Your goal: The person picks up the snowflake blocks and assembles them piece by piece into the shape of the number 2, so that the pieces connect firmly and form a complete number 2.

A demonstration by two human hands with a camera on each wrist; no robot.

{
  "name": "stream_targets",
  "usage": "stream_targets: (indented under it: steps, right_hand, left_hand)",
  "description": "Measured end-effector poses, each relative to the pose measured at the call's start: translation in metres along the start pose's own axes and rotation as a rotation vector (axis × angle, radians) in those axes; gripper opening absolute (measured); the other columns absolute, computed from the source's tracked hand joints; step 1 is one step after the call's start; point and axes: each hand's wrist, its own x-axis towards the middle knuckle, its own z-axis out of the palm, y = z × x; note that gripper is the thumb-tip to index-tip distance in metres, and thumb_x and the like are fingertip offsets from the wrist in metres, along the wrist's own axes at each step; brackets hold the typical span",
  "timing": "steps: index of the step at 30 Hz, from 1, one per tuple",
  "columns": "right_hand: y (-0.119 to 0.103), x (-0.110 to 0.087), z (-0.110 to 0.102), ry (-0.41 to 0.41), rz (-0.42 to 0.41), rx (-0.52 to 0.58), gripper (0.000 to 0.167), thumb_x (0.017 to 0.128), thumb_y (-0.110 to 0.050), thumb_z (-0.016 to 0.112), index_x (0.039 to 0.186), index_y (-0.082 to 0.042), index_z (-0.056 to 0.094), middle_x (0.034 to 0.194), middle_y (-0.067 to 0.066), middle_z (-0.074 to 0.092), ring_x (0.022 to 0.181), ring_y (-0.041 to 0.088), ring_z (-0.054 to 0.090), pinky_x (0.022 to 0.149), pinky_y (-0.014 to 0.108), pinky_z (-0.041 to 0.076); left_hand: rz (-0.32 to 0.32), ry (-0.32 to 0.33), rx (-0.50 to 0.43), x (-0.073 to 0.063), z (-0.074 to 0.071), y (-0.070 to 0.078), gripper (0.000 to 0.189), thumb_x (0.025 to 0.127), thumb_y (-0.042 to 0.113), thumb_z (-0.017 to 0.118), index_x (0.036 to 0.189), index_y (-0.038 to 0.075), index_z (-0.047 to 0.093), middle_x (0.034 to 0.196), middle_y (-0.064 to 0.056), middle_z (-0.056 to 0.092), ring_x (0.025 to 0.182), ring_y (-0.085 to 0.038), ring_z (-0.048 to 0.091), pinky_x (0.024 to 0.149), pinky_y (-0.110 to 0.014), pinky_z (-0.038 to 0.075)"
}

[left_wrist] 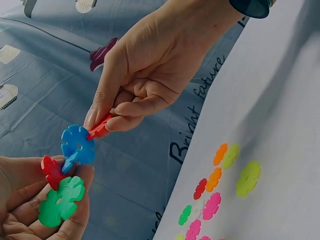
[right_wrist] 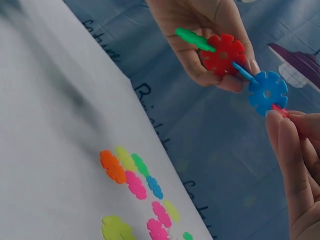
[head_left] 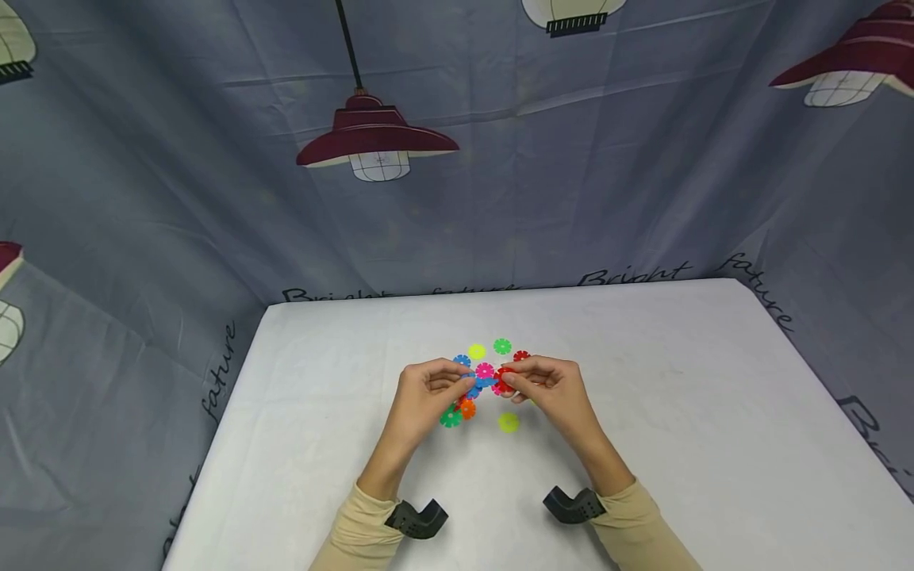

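Observation:
Both hands hold one small chain of flower-shaped notched plastic discs above the table. My left hand (head_left: 424, 396) grips its left end, where a green disc (left_wrist: 62, 201) and a red disc (right_wrist: 224, 55) are slotted together beside an edge-on blue disc (right_wrist: 243, 71). A second blue disc (right_wrist: 268, 93) is joined to that one and shows between the hands. My right hand (head_left: 553, 388) pinches a small red disc (left_wrist: 100, 126) between thumb and fingers. This red disc meets the edge of the second blue disc; how deep it sits in the notch is hidden.
Several loose discs lie on the white table (head_left: 343, 349) around and below the hands, among them a yellow disc (head_left: 508, 422), an orange disc (right_wrist: 113, 167) and a pink disc (left_wrist: 211, 205). A grey printed curtain (head_left: 500, 198) hangs behind the table's far edge.

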Motion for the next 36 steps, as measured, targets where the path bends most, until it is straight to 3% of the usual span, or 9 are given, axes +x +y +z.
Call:
stream_targets:
  steps: [7, 14, 19, 24, 30, 33, 36]
  right_hand:
    - [-0.0011, -0.0003, 0.0032, -0.025, -0.008, 0.028, 0.016, 0.092, -0.003, 0.076, 0.105, 0.006, 0.075, 0.097, 0.019, 0.079, 0.072, 0.019, 0.078, 0.068, 0.035, 0.064]
    - [-0.0028, -0.0011, 0.0057, -0.038, 0.007, 0.040, 0.017, 0.092, -0.004, 0.076, 0.105, 0.005, 0.075, 0.095, 0.018, 0.079, 0.074, 0.020, 0.079, 0.071, 0.036, 0.064]
    - [-0.0012, -0.0004, 0.0036, -0.036, 0.026, 0.033, 0.020, 0.093, -0.006, 0.075, 0.110, 0.004, 0.075, 0.101, 0.015, 0.079, 0.077, 0.020, 0.078, 0.071, 0.036, 0.064]
    - [0.0004, 0.0005, 0.0015, -0.054, 0.033, 0.048, 0.024, 0.096, -0.008, 0.072, 0.115, 0.007, 0.073, 0.104, 0.015, 0.077, 0.077, 0.018, 0.077, 0.072, 0.037, 0.064]
    - [0.0001, 0.0003, -0.0010, -0.127, 0.031, 0.030, 0.024, 0.098, -0.008, 0.070, 0.117, 0.006, 0.074, 0.103, 0.005, 0.076, 0.078, 0.018, 0.076, 0.072, 0.036, 0.064]
    - [0.0008, -0.0001, 0.0001, -0.180, 0.039, 0.014, 0.026, 0.099, -0.008, 0.069, 0.119, 0.007, 0.072, 0.108, 0.013, 0.076, 0.079, 0.017, 0.076, 0.072, 0.036, 0.064]
    - [0.0007, -0.0010, 0.0035, -0.222, 0.047, 0.002, 0.025, 0.100, -0.008, 0.066, 0.121, 0.005, 0.073, 0.113, 0.024, 0.073, 0.079, 0.012, 0.075, 0.072, 0.036, 0.064]
  left_hand:
    - [0.024, 0.000, 0.003, -0.0001, -0.0005, -0.0009, 0.012, 0.091, 0.015, 0.080, 0.099, 0.007, 0.080, 0.093, -0.009, 0.078, 0.084, -0.020, 0.076, 0.078, -0.024, 0.061]
    - [0.040, -0.010, 0.002, 0.0011, -0.0019, -0.0009, 0.011, 0.091, 0.014, 0.080, 0.099, 0.006, 0.080, 0.092, -0.010, 0.078, 0.081, -0.014, 0.075, 0.077, -0.024, 0.062]
    - [0.011, -0.035, -0.014, 0.0019, -0.0030, -0.0017, 0.013, 0.092, 0.015, 0.079, 0.101, 0.006, 0.078, 0.093, -0.012, 0.077, 0.081, -0.018, 0.075, 0.076, -0.023, 0.061]
    - [-0.028, -0.092, 0.006, 0.0015, -0.0046, -0.0020, 0.016, 0.094, 0.019, 0.077, 0.104, 0.006, 0.076, 0.094, -0.013, 0.076, 0.085, -0.026, 0.076, 0.077, -0.023, 0.059]
    - [-0.057, -0.164, 0.031, 0.0002, -0.0071, -0.0031, 0.021, 0.096, 0.030, 0.076, 0.109, 0.013, 0.076, 0.100, -0.005, 0.080, 0.090, -0.015, 0.076, 0.093, -0.037, 0.055]
    - [-0.067, -0.214, 0.028, 0.0003, -0.0060, -0.0038, 0.026, 0.097, 0.032, 0.074, 0.113, 0.012, 0.076, 0.103, -0.005, 0.081, 0.094, -0.016, 0.076, 0.095, -0.036, 0.055]
    - [-0.062, -0.272, 0.023, 0.0015, -0.0026, -0.0053, 0.026, 0.098, 0.030, 0.073, 0.112, 0.009, 0.076, 0.102, -0.011, 0.080, 0.094, -0.024, 0.078, 0.089, -0.027, 0.057]
